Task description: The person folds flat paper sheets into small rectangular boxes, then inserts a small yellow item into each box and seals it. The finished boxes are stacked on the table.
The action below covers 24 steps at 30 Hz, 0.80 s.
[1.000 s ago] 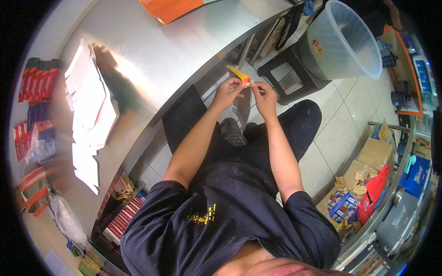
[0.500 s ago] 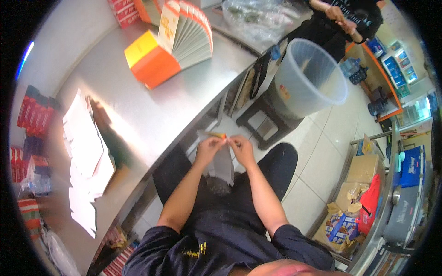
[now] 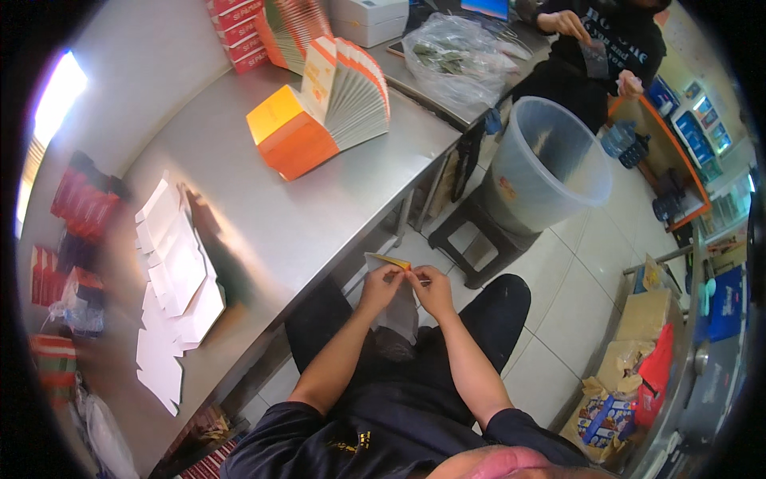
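Over my lap, my left hand (image 3: 381,289) and my right hand (image 3: 432,292) meet fingertip to fingertip. Both pinch a folded yellow-orange card (image 3: 392,261) with a pale inner side. A greyish see-through plastic pouch (image 3: 401,316) hangs below my fingers, its lower part dark. The fingers hide where card and pouch join. On the metal table (image 3: 263,231) to my left, an orange-and-yellow stack of folded cards (image 3: 299,136) is fanned out at one end. White cut cardboard sheets (image 3: 179,279) lie nearer me.
A translucent bucket (image 3: 519,168) stands on a dark stool (image 3: 471,239) ahead. Beyond it a co-worker (image 3: 590,72) handles a small clear bag. A large plastic bag (image 3: 459,56) lies on the far table. Cardboard boxes (image 3: 638,323) fill a shelf at right.
The whole view has shifted, so things sit lower and farther right. My fingers still pinch the card and pouch. The co-worker's hands have moved apart, with a small clear bag between them.
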Each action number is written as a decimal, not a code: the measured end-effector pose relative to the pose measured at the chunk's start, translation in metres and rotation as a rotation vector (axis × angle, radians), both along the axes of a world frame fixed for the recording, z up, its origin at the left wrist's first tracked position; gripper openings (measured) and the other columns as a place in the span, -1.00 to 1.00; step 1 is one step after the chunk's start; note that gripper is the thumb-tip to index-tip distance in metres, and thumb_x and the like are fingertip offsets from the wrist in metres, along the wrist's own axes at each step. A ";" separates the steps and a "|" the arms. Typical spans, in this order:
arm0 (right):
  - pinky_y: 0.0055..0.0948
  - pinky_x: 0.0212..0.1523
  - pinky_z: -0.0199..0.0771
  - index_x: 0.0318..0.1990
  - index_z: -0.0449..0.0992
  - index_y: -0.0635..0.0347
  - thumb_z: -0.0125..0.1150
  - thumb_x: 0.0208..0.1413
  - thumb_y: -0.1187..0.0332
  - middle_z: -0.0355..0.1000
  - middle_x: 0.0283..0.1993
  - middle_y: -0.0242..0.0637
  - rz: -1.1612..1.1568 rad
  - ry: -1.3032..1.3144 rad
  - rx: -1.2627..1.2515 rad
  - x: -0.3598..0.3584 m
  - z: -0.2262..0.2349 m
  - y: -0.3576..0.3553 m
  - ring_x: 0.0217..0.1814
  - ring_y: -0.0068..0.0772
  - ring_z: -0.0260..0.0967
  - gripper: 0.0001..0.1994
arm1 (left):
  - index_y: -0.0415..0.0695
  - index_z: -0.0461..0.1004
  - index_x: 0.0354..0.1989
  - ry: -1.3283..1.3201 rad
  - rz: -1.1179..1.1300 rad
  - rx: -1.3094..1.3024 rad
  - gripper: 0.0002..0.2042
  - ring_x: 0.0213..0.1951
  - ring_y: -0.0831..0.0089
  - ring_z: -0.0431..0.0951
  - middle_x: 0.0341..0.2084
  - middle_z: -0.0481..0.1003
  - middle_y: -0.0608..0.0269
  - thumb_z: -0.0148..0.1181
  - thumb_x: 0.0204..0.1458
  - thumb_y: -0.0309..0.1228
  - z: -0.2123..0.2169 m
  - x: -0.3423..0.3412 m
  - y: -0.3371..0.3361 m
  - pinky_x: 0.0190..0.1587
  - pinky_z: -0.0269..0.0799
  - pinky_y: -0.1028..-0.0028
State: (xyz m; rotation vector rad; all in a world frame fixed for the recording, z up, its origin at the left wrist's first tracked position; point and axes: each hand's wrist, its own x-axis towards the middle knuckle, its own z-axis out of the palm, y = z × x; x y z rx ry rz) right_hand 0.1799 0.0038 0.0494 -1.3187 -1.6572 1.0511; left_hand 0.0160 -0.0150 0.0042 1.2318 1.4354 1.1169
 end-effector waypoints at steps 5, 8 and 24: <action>-0.42 -0.21 0.57 -0.31 0.57 0.36 0.38 0.14 0.38 0.59 -0.32 -0.18 -0.053 0.003 0.137 -0.003 -0.026 0.002 -0.23 -0.41 0.59 -0.82 | -0.26 0.56 -0.11 0.148 0.040 0.232 -0.83 -0.22 0.26 0.68 -0.25 0.66 0.10 0.17 0.22 -0.45 -0.002 0.016 -0.001 -0.11 0.55 0.33; -0.36 -0.33 0.64 -0.27 0.51 0.37 0.26 0.26 0.35 0.60 -0.33 -0.15 -0.153 0.071 0.089 -0.009 -0.036 0.001 -0.28 -0.35 0.62 -0.79 | -0.25 0.55 -0.14 0.001 0.095 0.119 -0.83 -0.22 0.25 0.68 -0.25 0.65 0.06 0.19 0.21 -0.41 -0.001 0.021 0.002 -0.13 0.55 0.31; -0.37 -0.27 0.53 -0.12 0.47 0.21 0.27 0.28 0.28 0.53 -0.10 -0.17 -0.442 0.360 -0.202 0.032 -0.052 0.031 -0.20 -0.39 0.55 -0.79 | -0.19 0.53 0.03 -0.136 0.155 0.062 -0.74 -0.10 0.55 0.57 -0.09 0.59 0.24 0.24 0.22 -0.37 -0.004 -0.006 0.012 -0.06 0.46 0.48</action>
